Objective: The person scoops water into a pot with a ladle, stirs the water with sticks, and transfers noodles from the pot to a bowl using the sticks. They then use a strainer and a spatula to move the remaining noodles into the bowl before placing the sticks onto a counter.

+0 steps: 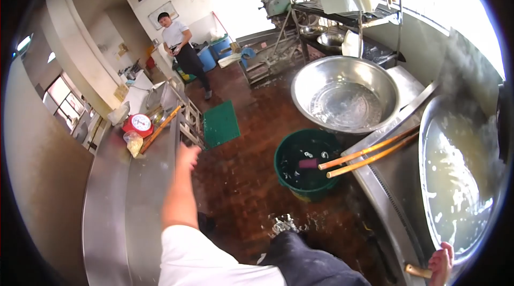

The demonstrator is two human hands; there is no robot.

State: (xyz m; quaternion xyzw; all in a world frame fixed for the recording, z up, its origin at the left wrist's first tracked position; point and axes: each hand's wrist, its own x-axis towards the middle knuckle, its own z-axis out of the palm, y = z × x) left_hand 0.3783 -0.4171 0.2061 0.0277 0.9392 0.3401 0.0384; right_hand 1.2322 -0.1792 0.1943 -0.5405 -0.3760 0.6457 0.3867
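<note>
My left hand is stretched out in front beside the inner edge of the steel counter. Its fingers are loosely bent and slightly blurred, and nothing shows in them. At the lower right, my right hand has curled fingers close to the rim of a large steaming pan of cloudy liquid. A wooden handle pokes out beside that palm; I cannot tell whether the fingers grip it. Two long wooden sticks lie across the stove edge, their ends over a green tub of dark water.
A wide metal basin stands behind the tub, near a metal rack. On the left counter are a red scale, a plastic bag and a rolling pin. A person stands beyond the green mat. Foam wets the tiled floor.
</note>
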